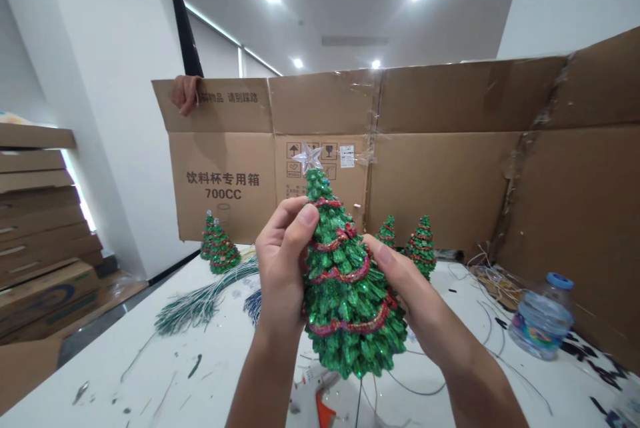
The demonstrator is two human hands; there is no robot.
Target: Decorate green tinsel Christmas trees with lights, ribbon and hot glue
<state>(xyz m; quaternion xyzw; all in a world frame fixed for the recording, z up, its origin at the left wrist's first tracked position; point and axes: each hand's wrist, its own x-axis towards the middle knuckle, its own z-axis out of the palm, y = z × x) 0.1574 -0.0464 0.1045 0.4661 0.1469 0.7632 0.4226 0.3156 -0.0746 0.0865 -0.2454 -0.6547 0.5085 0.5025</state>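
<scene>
A green glittery Christmas tree ornament (345, 301) with red garlands is held up in front of me, tilted slightly to the left. A clear star (310, 159) sits on its tip. My left hand (287, 248) grips the tree's upper left side, its thumb pressed near the top garland. On the other side my right hand (410, 281) is closed around the tree's right edge, with most fingers hidden behind it. Beneath the tree, a glue gun (313, 388) with an orange part lies on the table, partly covered. A thin dark wire hangs below the tree's base.
Smaller trees stand at the back left (223, 251) and back right (421, 245). Bundled green-white wires (193, 308) lie left on the white table (165, 375). A bottle (543, 318) stands right. Cardboard (440, 175) walls the back; another person's hand (185, 93) holds its top edge.
</scene>
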